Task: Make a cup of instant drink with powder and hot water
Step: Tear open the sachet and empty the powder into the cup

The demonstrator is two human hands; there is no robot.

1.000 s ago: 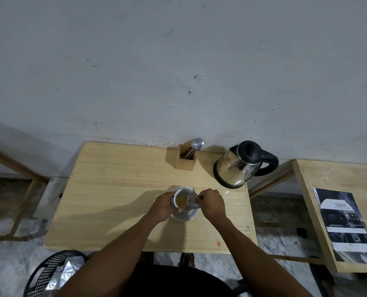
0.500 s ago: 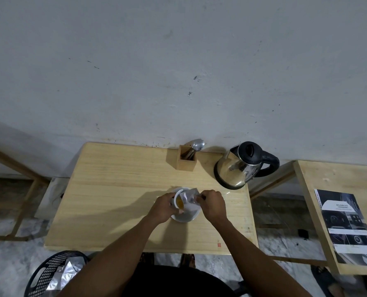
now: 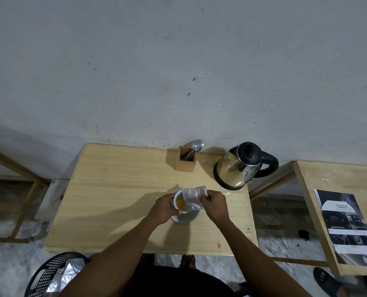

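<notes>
A white cup (image 3: 176, 200) with orange powder (image 3: 181, 203) in it stands on a white saucer (image 3: 187, 218) near the front middle of the wooden table (image 3: 118, 189). My left hand (image 3: 162, 207) wraps the cup's left side. My right hand (image 3: 215, 205) pinches a silver powder sachet (image 3: 193, 196), which lies tilted over the cup's mouth. A steel kettle (image 3: 238, 168) with a black lid and handle stands at the back right.
A wooden holder (image 3: 185, 160) with a spoon (image 3: 196, 145) sits at the table's back edge by the wall. A second table (image 3: 332, 181) with printed sheets (image 3: 347, 221) is to the right. A black basket (image 3: 49, 275) holding foil packets is on the floor, lower left.
The sachet has come up and spread over the cup's mouth, now covering most of it. My right hand shifted slightly right. The left hand stays on the cup.
</notes>
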